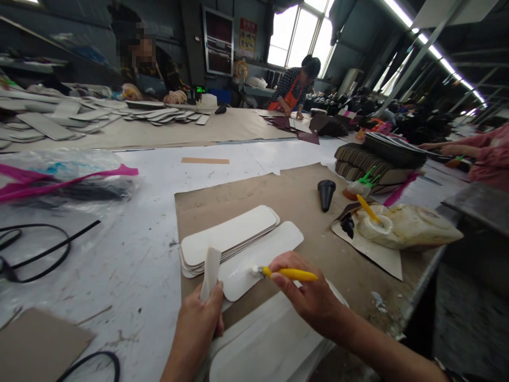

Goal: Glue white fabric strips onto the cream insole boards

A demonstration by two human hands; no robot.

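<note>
My right hand point(308, 294) is closed round a yellow-handled brush point(292, 274), its tip resting on a single white insole-shaped piece point(262, 254) that lies on brown paper point(294, 193). My left hand point(199, 329) pinches a small upright white strip point(210, 271) at that piece's left end. Just behind lies a stack of the same white pieces point(228, 236). More white sheets point(270, 345) sit under my wrists.
A glue pot point(376, 225) with a yellow brush point(368, 209) sits on a lumpy pad at right, a black cone point(326, 193) beside it. Black cord point(35, 254) and a plastic bag point(59, 175) lie left. Other people work at the far tables; a pink sleeve point(485, 154) shows right.
</note>
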